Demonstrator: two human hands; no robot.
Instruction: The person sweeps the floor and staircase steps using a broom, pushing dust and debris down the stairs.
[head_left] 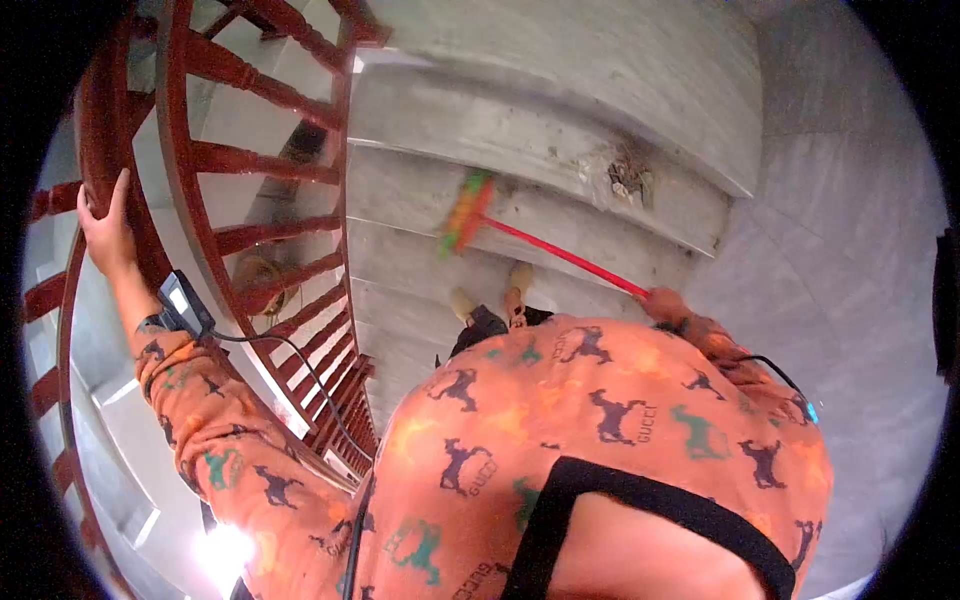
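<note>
Right hand [664, 306] clamped on red handle of broom [540, 244]; exact finger placement can't be made out, handle end hidden past the fist. Broom head is motion-blurred, over the steps [400, 178] ahead, left of right hand; bristle contact unclear. Left hand [108, 238] on handrail [104, 125] at far left, thumb and a finger spread apart, other fingers hard to see. Debris [630, 180] on a step farther off, right of broom head, contents unclear. Feet [516, 287] partly hidden by shirt [610, 420], which is cut off at near edge.
</note>
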